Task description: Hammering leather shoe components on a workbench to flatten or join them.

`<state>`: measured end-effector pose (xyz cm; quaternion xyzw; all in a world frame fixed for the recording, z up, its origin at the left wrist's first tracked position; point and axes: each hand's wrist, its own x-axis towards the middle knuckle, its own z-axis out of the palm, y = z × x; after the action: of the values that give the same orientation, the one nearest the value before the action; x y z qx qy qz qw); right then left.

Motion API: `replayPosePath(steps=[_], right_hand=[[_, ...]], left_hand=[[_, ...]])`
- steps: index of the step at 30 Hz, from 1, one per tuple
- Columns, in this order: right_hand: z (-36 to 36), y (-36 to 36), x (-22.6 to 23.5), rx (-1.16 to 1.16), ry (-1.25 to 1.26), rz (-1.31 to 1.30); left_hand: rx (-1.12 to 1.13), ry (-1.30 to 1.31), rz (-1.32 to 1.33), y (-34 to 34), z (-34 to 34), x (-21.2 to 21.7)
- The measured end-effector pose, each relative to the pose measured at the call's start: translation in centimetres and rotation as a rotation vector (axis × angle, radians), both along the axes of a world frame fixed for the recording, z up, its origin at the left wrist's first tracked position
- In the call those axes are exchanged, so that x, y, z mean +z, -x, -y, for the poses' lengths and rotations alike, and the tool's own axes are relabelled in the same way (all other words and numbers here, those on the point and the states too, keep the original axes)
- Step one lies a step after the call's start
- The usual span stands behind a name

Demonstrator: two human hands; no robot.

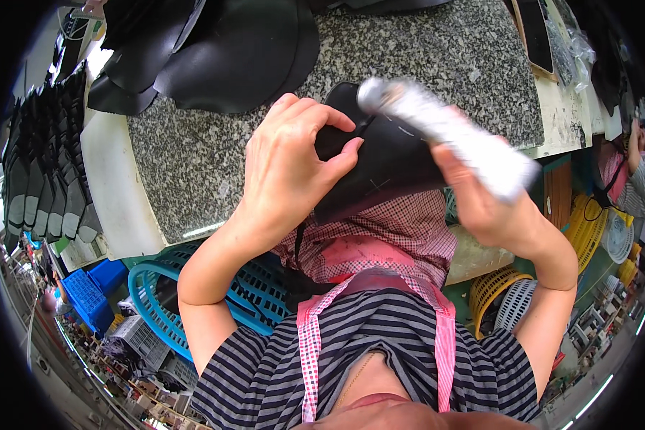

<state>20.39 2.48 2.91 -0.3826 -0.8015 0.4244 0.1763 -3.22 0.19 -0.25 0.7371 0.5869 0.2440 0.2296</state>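
A black leather piece (394, 161) with small light marks lies over the near edge of the speckled stone slab (437, 46) and hangs toward my lap. At its upper left part, my left hand (283, 158) is closed, thumb and forefinger pinching a folded edge of it. My right hand (480, 204) grips a hammer (466, 143) with a white-wrapped handle, smeared by motion. The hammer's rounded metal head is just above the leather, close to my left fingertips. Whether it touches the leather I cannot tell.
Large black leather pieces (229, 61) are piled at the slab's far left. Stacked black cut pieces (46, 179) stand farther left. A dark flat device (534, 36) lies at the far right. Blue (140, 290) and yellow baskets (484, 297) sit below the table. Another person (634, 168) is at right.
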Motion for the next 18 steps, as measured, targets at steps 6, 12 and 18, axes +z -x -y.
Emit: replayPosePath(steps=[6, 12, 18], right_hand=[[0.2, 0.5, -1.1, 0.015, -0.048, 0.003], [0.1, 0.2, 0.8, 0.006, -0.285, -0.078], [0.1, 1.0, 0.4, -0.053, -0.161, -0.164]], left_hand=[[0.038, -0.005, 0.078, 0.8, 2.1, 0.0], [0.016, -0.032, 0.108, 0.7, 2.1, -0.2], [-0.005, -0.043, 0.091, 0.7, 2.3, -0.2]])
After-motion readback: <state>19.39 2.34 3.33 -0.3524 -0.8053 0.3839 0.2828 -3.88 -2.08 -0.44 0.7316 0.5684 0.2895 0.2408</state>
